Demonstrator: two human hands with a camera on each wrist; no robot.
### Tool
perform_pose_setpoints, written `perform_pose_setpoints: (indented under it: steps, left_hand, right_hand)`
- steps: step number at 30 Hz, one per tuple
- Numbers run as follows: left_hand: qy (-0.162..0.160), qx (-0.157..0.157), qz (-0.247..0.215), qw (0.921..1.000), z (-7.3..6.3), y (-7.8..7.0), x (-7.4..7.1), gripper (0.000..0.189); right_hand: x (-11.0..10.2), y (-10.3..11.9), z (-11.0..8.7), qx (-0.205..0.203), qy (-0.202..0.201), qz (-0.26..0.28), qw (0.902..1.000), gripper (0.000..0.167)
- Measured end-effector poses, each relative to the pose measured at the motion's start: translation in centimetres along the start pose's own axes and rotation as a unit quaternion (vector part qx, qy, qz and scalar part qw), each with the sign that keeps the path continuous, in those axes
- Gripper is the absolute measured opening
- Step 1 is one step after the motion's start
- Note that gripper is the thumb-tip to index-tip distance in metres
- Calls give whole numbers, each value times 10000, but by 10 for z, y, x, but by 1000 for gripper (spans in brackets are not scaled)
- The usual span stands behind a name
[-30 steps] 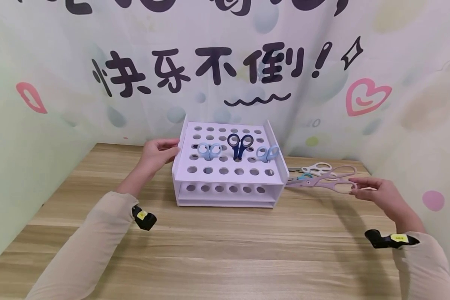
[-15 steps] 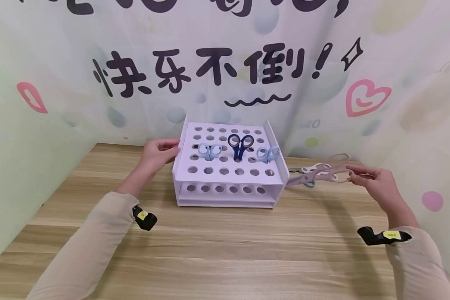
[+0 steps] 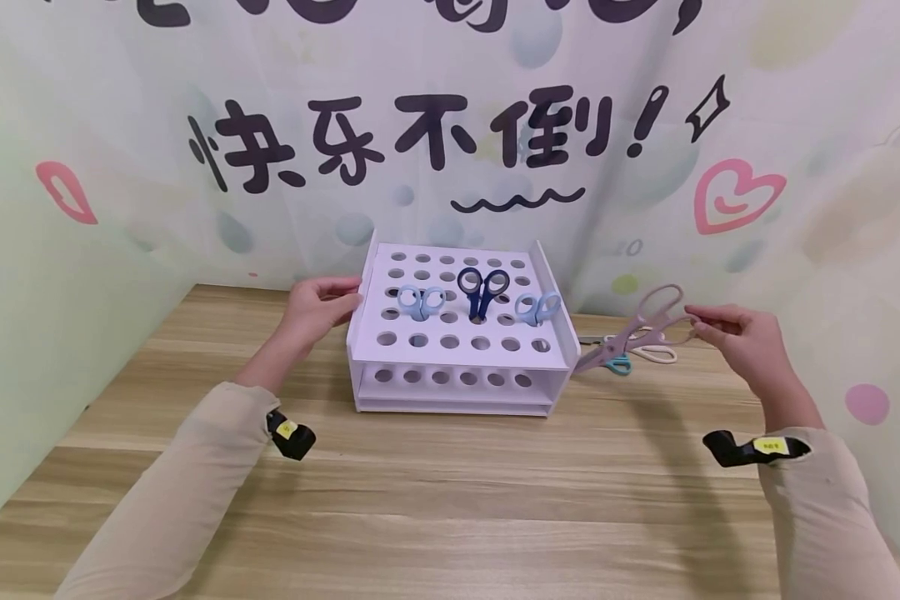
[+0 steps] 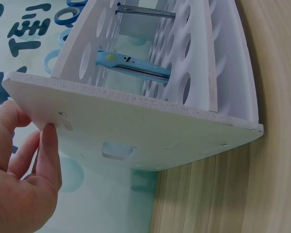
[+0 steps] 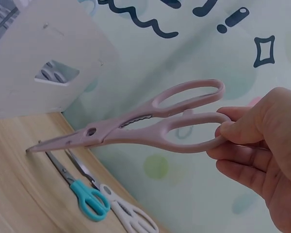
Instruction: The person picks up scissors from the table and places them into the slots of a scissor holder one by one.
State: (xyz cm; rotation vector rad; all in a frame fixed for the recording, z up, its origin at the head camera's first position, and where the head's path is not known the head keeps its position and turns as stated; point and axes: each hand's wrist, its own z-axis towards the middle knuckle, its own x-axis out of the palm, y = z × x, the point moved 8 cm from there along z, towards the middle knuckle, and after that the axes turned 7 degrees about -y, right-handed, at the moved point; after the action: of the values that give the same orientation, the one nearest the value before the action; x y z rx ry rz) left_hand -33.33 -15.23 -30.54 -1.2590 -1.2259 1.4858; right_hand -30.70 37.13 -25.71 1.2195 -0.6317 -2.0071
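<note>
My left hand [image 3: 315, 308] holds the left side panel of a white rack [image 3: 420, 358] with rows of round holes. In the left wrist view, thumb and fingers meet the panel [image 4: 184, 126] near its corner. Two light blue scissors [image 3: 418, 311] and one navy pair [image 3: 474, 307] stand handles-up in the rack. My right hand [image 3: 742, 342] pinches one handle loop of pale mauve scissors [image 5: 106, 131] between thumb and fingers. Their blades slant down, tips low over the table right of the rack. Beneath them lie teal scissors [image 5: 82, 189] and white scissors [image 5: 114, 194].
A wooden table [image 3: 457, 508] carries the rack near its back edge. Behind it hangs a printed cloth [image 3: 270, 225] with black lettering. The right wall [image 3: 855, 250] rises close beside my right hand.
My right hand has moved up and left with the mauve scissors, whose handles are raised and tilt more steeply. More of the teal scissors shows beneath. The left hand stays on the rack.
</note>
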Motion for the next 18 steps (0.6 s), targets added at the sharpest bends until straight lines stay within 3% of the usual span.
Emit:
perform_pose_setpoints:
  steps: [4, 10, 18]
  left_hand:
    - [-11, -5, -7, 10000, 0, 0, 0, 41]
    - [12, -30, -20, 10000, -1, 0, 0, 41]
    - [9, -28, 18, 10000, 0, 0, 0, 41]
  right_hand:
    - [2, 11, 7, -364, -24, -459, 9983, 26]
    - [6, 38, 11, -887, 127, -626, 9940, 24]
    - [8, 72, 9, -988, 214, -713, 9923, 22]
